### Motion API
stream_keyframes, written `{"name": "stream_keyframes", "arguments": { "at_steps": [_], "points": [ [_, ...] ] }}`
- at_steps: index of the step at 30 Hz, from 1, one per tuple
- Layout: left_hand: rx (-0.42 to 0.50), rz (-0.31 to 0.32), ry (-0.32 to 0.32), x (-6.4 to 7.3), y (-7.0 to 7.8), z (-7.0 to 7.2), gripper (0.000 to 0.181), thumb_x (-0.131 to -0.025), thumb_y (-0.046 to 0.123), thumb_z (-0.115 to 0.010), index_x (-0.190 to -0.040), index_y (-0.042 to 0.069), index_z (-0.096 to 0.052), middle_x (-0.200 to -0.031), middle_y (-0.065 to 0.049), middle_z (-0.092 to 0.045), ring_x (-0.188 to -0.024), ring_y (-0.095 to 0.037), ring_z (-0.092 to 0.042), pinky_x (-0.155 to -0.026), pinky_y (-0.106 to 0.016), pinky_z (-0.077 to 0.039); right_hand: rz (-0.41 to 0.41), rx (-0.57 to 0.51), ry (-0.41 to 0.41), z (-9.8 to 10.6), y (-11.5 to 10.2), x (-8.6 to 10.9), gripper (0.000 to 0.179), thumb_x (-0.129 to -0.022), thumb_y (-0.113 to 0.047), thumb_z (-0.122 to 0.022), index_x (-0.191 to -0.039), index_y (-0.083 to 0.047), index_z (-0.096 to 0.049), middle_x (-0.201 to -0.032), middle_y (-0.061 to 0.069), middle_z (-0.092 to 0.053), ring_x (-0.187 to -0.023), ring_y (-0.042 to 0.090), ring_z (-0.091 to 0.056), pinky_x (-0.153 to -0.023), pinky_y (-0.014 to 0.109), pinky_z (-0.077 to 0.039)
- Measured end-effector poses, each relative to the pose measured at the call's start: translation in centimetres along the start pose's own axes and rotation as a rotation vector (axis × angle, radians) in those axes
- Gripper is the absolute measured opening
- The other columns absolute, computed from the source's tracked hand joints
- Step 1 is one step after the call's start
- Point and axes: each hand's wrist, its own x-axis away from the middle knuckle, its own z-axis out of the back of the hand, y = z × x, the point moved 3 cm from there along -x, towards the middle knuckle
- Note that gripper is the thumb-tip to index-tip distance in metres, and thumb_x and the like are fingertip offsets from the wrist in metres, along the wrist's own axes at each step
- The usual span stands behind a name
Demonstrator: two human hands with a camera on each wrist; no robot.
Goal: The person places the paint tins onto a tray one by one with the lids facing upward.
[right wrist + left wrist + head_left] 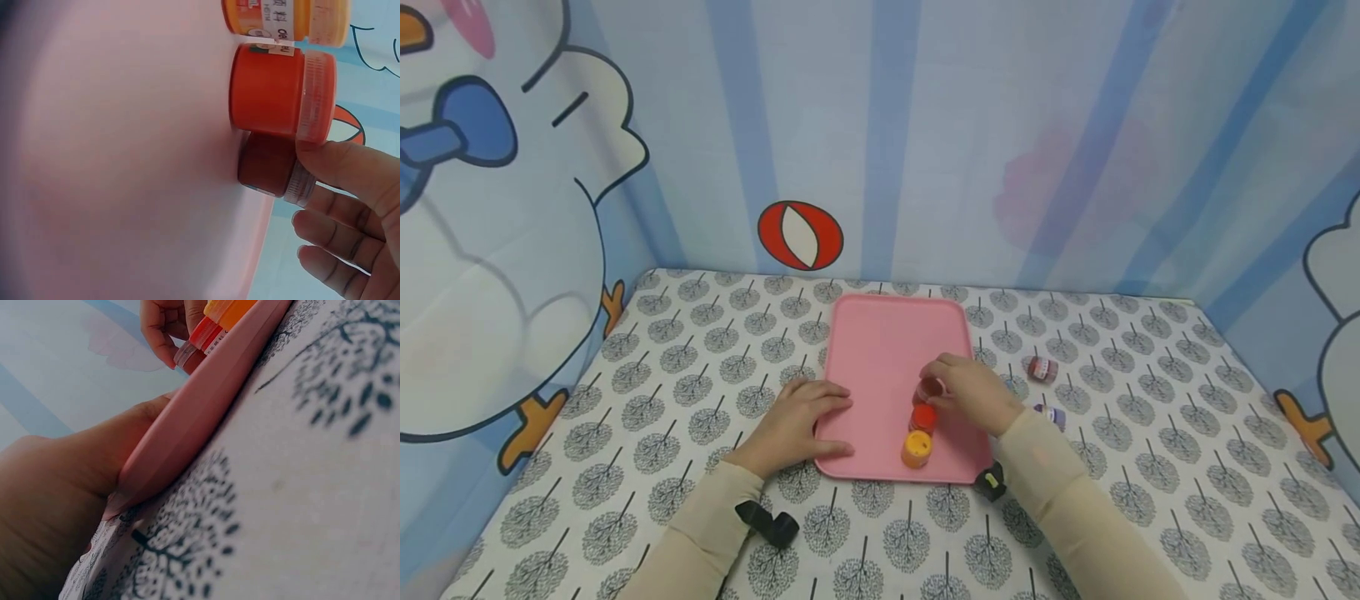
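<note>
only my head view catches the reddish jar (1042,369) and purple-marked jar (1056,417) on the cloth, right of the pink tray (880,342). my right wrist view adds side labels that the head view hides on the yellow jar (917,450), 1 of 3 upright in the tray, next to the red jar (265,87). there i see the right hand (973,392) pinching the dark red jar (267,162) by its lid, forearm angled inward; the left hand (797,417) rests at the tray's left edge, fingers loosely extended.

Smooth plastic-looking tray (880,342) at lower center; glossy plastic-looking jars (265,87) with finely ridged lids (317,97) and paper-looking labels (282,17); matt printed cloth (1150,500) across the lower frame.
</note>
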Motion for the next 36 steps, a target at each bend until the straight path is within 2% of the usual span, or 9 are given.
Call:
{"name": "stream_keyframes", "arguments": {
  "at_steps": [17, 30, 36],
  "points": [
    [0.005, 0.003, -0.003, -0.12, 0.22, 0.11, 0.066, -0.071, 0.052, -0.077, -0.122, 0.011, -0.064, -0.132, -0.003, -0.061, -0.128, -0.023, -0.051, -0.117, -0.05, -0.027, 0.003, -0.001, -0.013, -0.27, 0.04, -0.32, 0.02, -0.083, -0.016, -0.073, -0.103, -0.015, -0.07, -0.1, 0.0, -0.066, -0.092, 0.013, -0.061, -0.086, 0.031, -0.055],
    [-0.002, 0.014, -0.011, -0.06, 0.05, 0.04, 0.068, -0.072, 0.054, -0.076, -0.123, 0.012, -0.064, -0.134, -0.003, -0.06, -0.129, -0.022, -0.051, -0.118, -0.05, -0.025, -0.012, -0.008, -0.039, -0.1, -0.06, -0.2, 0.027, -0.082, -0.014, -0.074, -0.108, -0.011, -0.069, -0.102, 0.002, -0.067, -0.095, 0.016, -0.063, -0.09, 0.034, -0.055],
    [-0.001, 0.013, -0.009, -0.04, 0.07, 0.04, 0.068, -0.071, 0.054, -0.076, -0.123, 0.012, -0.064, -0.134, -0.003, -0.06, -0.129, -0.023, -0.051, -0.118, -0.05, -0.025, -0.01, -0.005, -0.037, 0.2, -0.16, -0.04, 0.029, -0.081, -0.011, -0.074, -0.109, -0.01, -0.069, -0.1, 0.003, -0.067, -0.092, 0.016, -0.062, -0.087, 0.033, -0.056]
  ]
}}
